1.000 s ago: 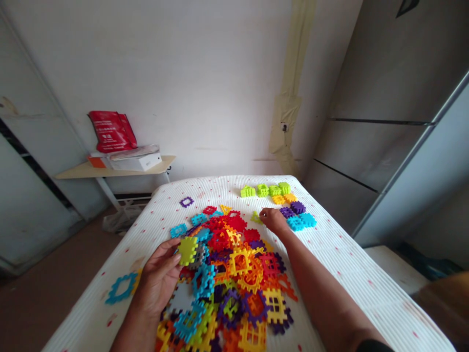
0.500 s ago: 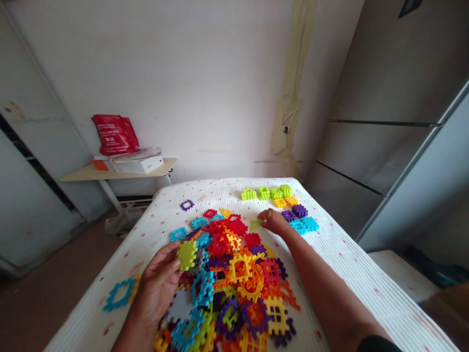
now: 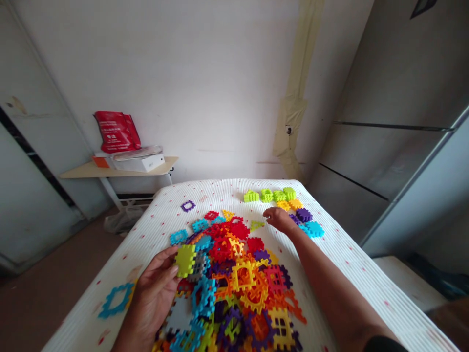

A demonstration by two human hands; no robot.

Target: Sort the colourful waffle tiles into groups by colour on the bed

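Note:
My left hand [image 3: 156,283] pinches a lime-green toothed square tile [image 3: 185,260] between thumb and fingers, above the left edge of a heap of plastic interlocking tiles [image 3: 244,276]. My right hand [image 3: 278,219] hovers past the far right of the heap, fingers slightly bent and apart, with nothing visible in them. Just left of its fingertips a lime-green triangular piece [image 3: 257,225] lies on the cloth, not touched. Behind that hand stand several lime-green stacks [image 3: 266,195], with yellow tiles [image 3: 295,204], purple tiles [image 3: 304,214] and blue tiles [image 3: 315,229] nearby.
A white dotted cloth [image 3: 216,190] covers the table. A purple frame piece [image 3: 188,206] lies alone at the far left, and a blue frame piece [image 3: 116,299] near my left forearm. Against the wall, a side table [image 3: 166,166] bears a red bag [image 3: 117,131]. Grey cabinet doors [image 3: 384,146] rise at right.
My right hand has moved slightly right, off the lime-green triangular piece, which now lies free on the cloth. My left hand still holds its green tile. The view has shifted a little.

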